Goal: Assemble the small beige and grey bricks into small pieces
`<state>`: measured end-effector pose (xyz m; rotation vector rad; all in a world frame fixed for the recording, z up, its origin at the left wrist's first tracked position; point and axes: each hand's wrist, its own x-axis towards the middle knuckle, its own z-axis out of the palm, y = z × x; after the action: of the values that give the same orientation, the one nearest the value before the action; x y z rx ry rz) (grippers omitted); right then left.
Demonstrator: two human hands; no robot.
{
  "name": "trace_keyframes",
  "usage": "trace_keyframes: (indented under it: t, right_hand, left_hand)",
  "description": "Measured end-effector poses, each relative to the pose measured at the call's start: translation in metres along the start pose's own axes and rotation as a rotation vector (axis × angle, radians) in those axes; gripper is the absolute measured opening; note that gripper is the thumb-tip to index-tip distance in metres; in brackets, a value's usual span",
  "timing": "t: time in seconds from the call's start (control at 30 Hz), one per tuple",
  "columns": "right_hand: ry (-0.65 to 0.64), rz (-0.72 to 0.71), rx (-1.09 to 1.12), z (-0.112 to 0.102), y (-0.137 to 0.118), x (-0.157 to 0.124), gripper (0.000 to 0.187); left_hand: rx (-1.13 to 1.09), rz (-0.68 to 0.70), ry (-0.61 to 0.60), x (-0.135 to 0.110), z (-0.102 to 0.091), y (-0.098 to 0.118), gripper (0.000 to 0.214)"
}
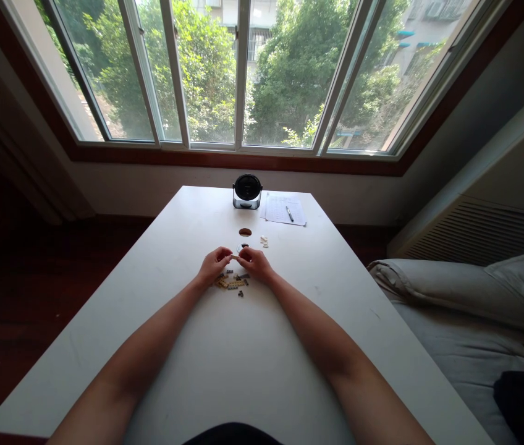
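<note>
Two grips: L hand [214,266] pinching tiny tan brick [233,257], R hand [256,264] pressed shut; loose tan/gray bricks [233,283] below.

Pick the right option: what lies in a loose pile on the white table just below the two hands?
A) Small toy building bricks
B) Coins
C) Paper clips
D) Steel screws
A: small toy building bricks, tan and dark grey, lie just below the left hand and right hand.

Bare forearms [151,346], dark garment [232,434]
</note>
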<state>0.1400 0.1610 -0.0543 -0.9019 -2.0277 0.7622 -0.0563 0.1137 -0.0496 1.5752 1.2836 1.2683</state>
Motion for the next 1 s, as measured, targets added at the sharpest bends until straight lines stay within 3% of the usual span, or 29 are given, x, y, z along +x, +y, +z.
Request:
trace_keyframes:
  t: [0.17,0.5,0.8,1.0]
  right_hand:
    - [-0.029,0.025,0.023,0.001,0.000,0.000,0.028]
    - [-0.087,0.103,0.222,-0.002,0.006,0.005,0.030]
    - [-0.097,0.128,0.255,0.000,0.010,0.007,0.034]
    - [-0.118,0.112,0.278,0.000,0.006,0.006,0.034]
  left_hand:
    - [0.206,0.118,0.072,-0.003,-0.002,0.009,0.019]
    - [0.384,0.243,0.036,-0.009,-0.001,0.021,0.020]
    - [0.430,0.306,0.019,-0.009,0.002,0.020,0.019]
    - [0.471,0.267,0.053,-0.009,-0.001,0.020,0.021]
